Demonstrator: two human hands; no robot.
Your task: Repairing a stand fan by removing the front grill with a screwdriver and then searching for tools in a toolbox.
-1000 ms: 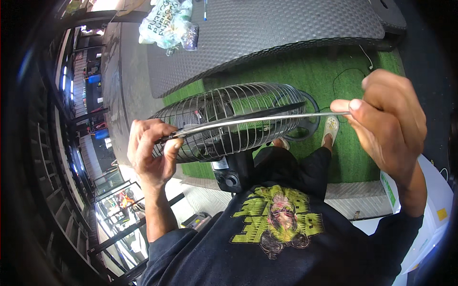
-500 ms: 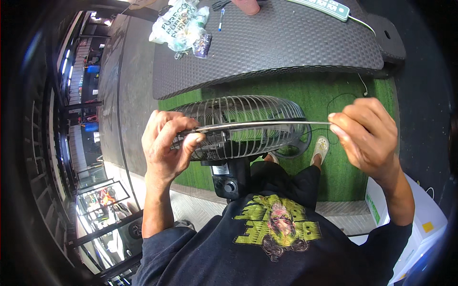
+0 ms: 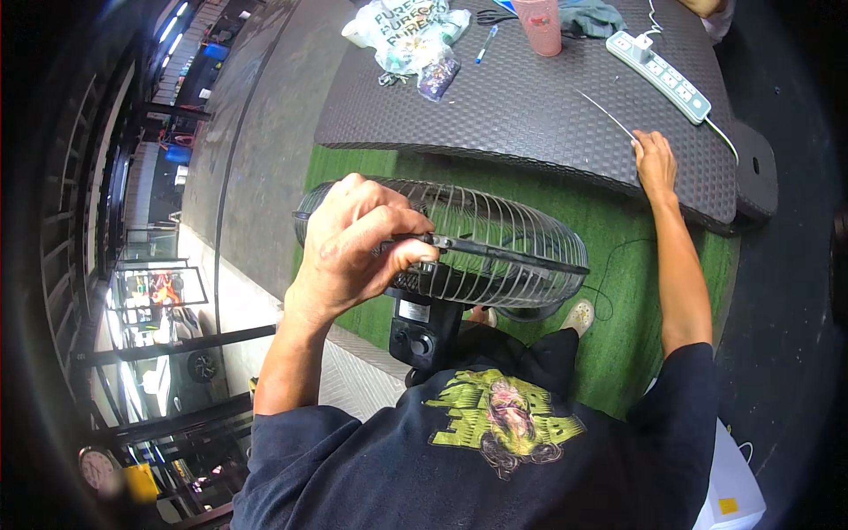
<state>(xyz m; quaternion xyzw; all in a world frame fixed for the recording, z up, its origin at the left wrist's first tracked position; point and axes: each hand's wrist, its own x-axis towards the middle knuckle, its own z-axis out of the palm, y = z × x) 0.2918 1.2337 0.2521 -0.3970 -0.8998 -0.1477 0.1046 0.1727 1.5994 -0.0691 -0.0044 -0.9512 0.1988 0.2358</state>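
Observation:
In front of my body stands a fan, its dark wire guard [image 3: 512,252] seen edge-on above a black motor and control box [image 3: 422,340]. My left hand [image 3: 358,247] is closed on the near rim of the guard, with thumb and fingers pinching it beside a small clip [image 3: 439,241]. Reaching out over the far table, my right hand [image 3: 655,163] pinches one end of a thin, pale strip [image 3: 608,115]. The strip slants across the woven tabletop; whether it touches the surface I cannot tell.
On the dark woven table [image 3: 521,115] are a plastic bag [image 3: 406,35], a small purple packet [image 3: 437,79], a pen [image 3: 487,44], a pink cup [image 3: 539,26] and a power strip [image 3: 658,75]. Green matting [image 3: 632,274] lies beneath the fan. A white box [image 3: 733,486] stands at lower right.
The thin strip, earlier stretched between both hands along the guard's rim, has left my left hand. My right hand has carried it forward to the table. My left hand now grips the guard.

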